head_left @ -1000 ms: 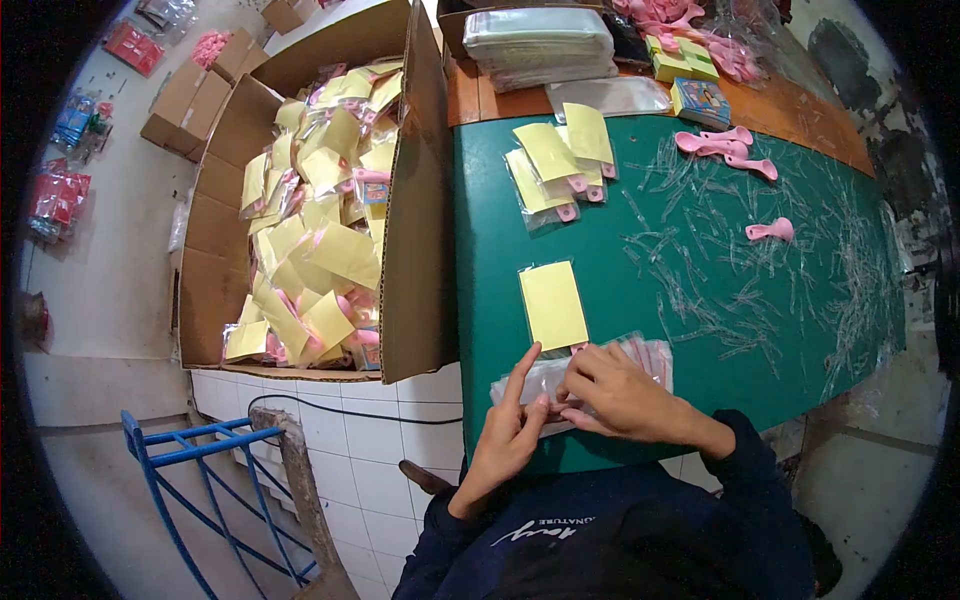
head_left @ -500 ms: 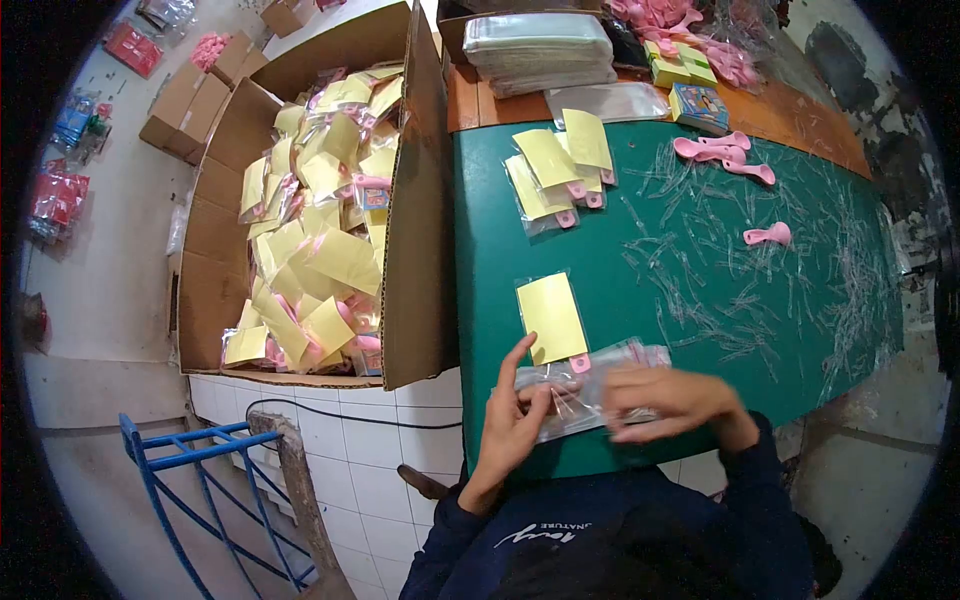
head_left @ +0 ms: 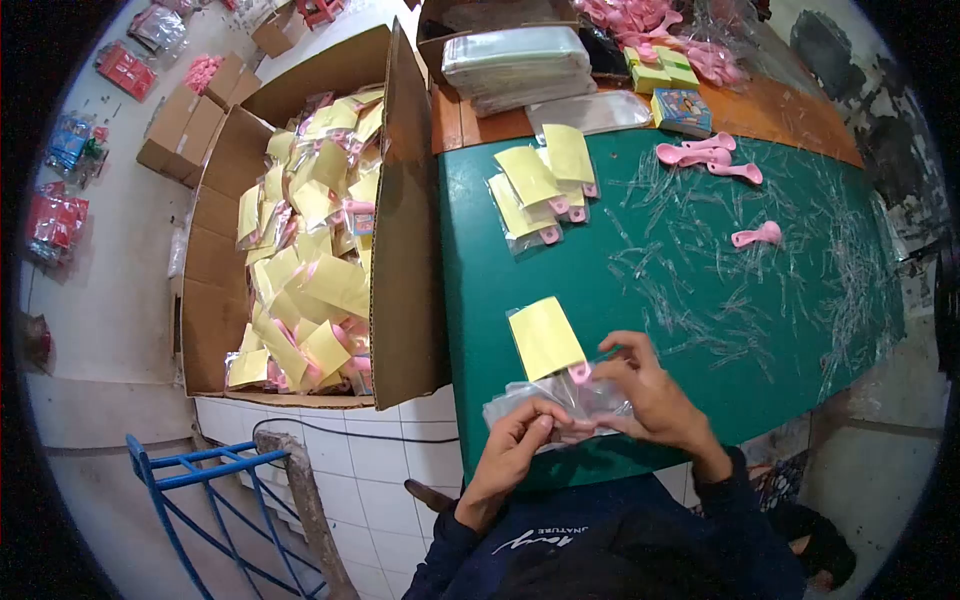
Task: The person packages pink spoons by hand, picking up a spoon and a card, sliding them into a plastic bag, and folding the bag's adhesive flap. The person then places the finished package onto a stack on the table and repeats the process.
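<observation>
Near the table's front edge lies a clear plastic bag [head_left: 515, 400], part of what looks like a small stack. My left hand [head_left: 518, 447] is closed on the bag's near side, thumb and forefinger pressed together. My right hand [head_left: 652, 398] curves over the bag's right end, thumb low against the plastic and fingers apart above it. Its forefinger is close to a pink spoon handle [head_left: 580, 373], which sticks out below a yellow card [head_left: 546, 338]. Card and handle lie just beyond the bag; the rest of the spoon is hidden.
Several packed yellow cards [head_left: 530, 178] lie farther back. Pink spoons [head_left: 768, 234] and clear plastic strips [head_left: 735, 290] are scattered right. A big cardboard box [head_left: 405, 230] of packets stands left. Stacked clear bags [head_left: 520, 62] and a small picture box [head_left: 682, 111] sit at the back.
My right hand has gone from a blurred sweep over the bags to a spread grasp by the pink handle. My left fingers have drawn back from the yellow card and closed on the plastic.
</observation>
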The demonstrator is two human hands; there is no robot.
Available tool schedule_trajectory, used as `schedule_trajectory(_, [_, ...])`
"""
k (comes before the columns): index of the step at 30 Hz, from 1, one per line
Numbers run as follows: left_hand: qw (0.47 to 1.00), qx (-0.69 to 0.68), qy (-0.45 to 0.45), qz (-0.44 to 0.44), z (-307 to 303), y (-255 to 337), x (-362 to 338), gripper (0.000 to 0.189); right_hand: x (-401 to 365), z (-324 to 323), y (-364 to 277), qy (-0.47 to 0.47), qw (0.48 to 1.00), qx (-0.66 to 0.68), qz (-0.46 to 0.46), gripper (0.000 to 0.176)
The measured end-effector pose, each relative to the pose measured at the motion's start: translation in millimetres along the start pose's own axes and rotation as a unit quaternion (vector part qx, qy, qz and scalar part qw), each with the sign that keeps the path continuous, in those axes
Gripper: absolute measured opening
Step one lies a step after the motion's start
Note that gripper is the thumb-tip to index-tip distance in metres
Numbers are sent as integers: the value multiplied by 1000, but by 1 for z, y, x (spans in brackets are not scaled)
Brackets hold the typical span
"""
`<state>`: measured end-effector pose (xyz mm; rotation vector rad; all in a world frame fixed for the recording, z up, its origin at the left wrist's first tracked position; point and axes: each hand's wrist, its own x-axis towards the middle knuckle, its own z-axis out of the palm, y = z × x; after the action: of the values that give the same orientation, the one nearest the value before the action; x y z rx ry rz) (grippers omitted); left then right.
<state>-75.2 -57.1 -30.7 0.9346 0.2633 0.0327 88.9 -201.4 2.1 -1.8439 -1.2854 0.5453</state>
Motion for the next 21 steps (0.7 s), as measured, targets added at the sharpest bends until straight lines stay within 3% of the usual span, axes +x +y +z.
schedule_trajectory(3, [997, 60, -24, -29, 2, 18, -14, 21, -2, 11, 11, 0, 996, 85, 11, 26])
schedule_trajectory(4, [998, 23, -18, -57, -1, 23, -17, 20, -1, 10, 8, 24, 995, 92, 8, 17])
schedule_trajectory(8, [967, 239, 88, 4, -4, 0, -23, 23, -7, 6, 6, -20, 988, 153, 30, 18])
schedule_trajectory(11, [895, 434, 87, 52, 3, 5, -18, 16, -8, 4, 8, -34, 993, 115, 5, 17])
schedule_trajectory(13, [908, 395, 134, 39, 8, 3, -16, 11, -9, 4, 8, -38, 996, 81, -7, 16])
schedule_trajectory(16, [917, 366, 154, 37, 11, 2, -15, 11, -10, 10, -4, -6, 971, 212, 108, 14])
schedule_trajectory(21, [899, 403, 161, 54, 11, 2, -12, 12, -17, 16, 7, -23, 976, 175, 125, 13])
